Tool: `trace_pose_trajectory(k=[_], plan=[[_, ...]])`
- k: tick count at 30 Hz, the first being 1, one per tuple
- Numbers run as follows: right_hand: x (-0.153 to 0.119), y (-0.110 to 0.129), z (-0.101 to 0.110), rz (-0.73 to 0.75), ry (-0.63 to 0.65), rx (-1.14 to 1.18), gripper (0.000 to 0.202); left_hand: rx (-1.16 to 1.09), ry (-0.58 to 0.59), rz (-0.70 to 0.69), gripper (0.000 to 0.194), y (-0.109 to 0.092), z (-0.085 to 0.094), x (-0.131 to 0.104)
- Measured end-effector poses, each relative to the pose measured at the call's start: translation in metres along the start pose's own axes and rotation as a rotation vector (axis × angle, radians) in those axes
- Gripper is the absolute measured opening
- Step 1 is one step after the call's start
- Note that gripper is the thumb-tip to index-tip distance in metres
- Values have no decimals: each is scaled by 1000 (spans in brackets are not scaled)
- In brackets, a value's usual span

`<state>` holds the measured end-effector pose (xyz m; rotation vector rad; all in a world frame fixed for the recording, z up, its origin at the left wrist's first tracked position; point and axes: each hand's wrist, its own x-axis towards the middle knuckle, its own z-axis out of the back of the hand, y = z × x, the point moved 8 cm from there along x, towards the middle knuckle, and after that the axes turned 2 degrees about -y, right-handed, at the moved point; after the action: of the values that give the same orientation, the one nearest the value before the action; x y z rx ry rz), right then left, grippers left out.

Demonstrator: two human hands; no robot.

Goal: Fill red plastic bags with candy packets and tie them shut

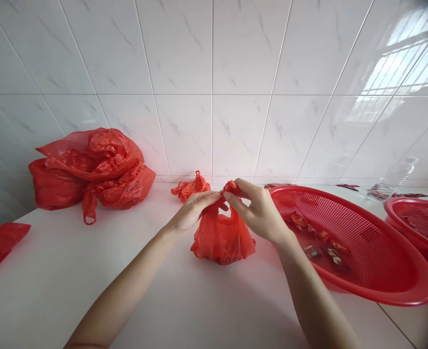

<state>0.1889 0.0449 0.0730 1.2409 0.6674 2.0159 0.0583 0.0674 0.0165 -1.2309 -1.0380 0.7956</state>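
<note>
A small red plastic bag [223, 238] stands on the white table in front of me, its handles gathered at the top. My left hand [195, 209] pinches the gathered handles from the left. From the right, my right hand [255, 206] grips the same twisted top, fingers bent around it. What the bag holds is hidden by the red plastic. Just behind my left hand lies a crumpled red plastic bag [190, 188], close to the wall.
A large red plastic basket [377, 242] with several small wrapped packets [332, 254] stands to the right, a second red basket [413, 206] beyond it. Full red bags [101, 169] sit at the back left; another red bag [1, 242] lies at the left edge. A tiled wall [241, 131] closes the back.
</note>
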Motion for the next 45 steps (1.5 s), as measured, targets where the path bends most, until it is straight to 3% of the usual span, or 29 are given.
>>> trace_pose_trajectory(k=[7,13,18,25,31,36,40,45], plan=[[1,-1,-14,53,125,136,15,-210,-59,-8,23,1,5,4],[1,3,-8,167,184,86,14,-287,-162,13,16,5,16,5],[-4,-2,-5,174,249,-60,15,-205,-317,-38,20,14,46,14],[-9,-1,-9,186,391,-65,12,-231,-537,51,27,54,100,29],[-13,-13,-7,117,448,-50,12,-266,-642,141,21,83,127,32],[-15,-19,-6,79,461,-52,12,-320,-717,170,12,98,139,32],[-7,-18,1,28,367,-23,15,-380,-731,86,9,85,145,32],[5,-20,11,-62,148,152,24,-421,-673,-103,8,37,134,26]])
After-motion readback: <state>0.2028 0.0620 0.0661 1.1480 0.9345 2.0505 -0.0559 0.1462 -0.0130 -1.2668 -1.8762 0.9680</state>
